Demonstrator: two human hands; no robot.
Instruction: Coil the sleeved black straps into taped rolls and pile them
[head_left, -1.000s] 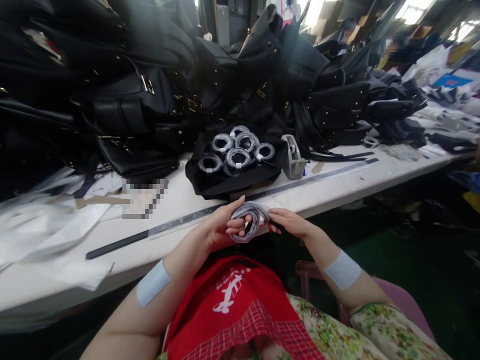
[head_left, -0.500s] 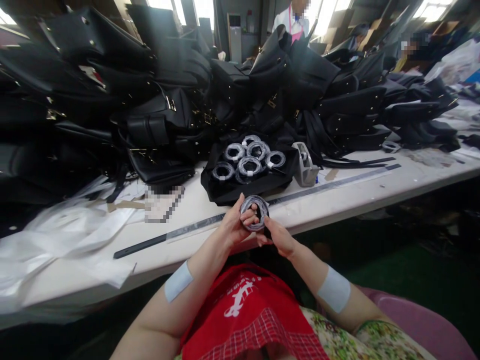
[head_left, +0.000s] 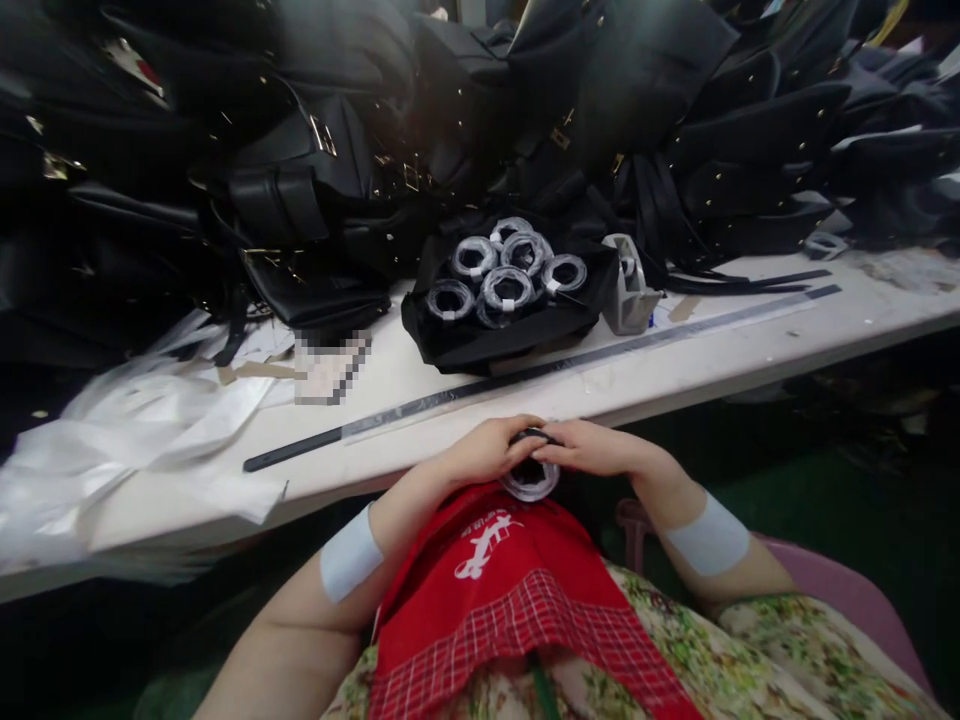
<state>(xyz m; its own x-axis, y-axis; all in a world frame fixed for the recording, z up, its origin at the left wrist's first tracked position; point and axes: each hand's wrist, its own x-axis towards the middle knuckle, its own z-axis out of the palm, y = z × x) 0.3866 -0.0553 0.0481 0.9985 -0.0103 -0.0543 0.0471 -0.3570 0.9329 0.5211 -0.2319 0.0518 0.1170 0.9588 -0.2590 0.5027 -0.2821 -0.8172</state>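
A coiled black strap (head_left: pixel 532 488) wrapped in clear film is between my hands, low against the red apron at the table's front edge. My left hand (head_left: pixel 489 447) is closed round its upper left side. My right hand (head_left: pixel 598 446) pinches it from the upper right, with the fingertips of both hands meeting at the top. Just beyond, several similar film-wrapped coils (head_left: pixel 508 291) with white tabs lie on a black cloth-like piece (head_left: pixel 480 352). A straight black strap (head_left: pixel 296 452), partly covered by clear film, stretches across the white table in front of them.
A grey tape dispenser (head_left: pixel 631 300) stands right of the coils. Black bags (head_left: pixel 337 160) with gold fittings are heaped along the back. Crumpled plastic film (head_left: pixel 157 410) covers the table's left part. A pink chair (head_left: pixel 832 590) is at my right.
Both hands have drawn the coil down toward the apron, and my fingers have shifted from its sides and hole to its top. The view has tilted downward.
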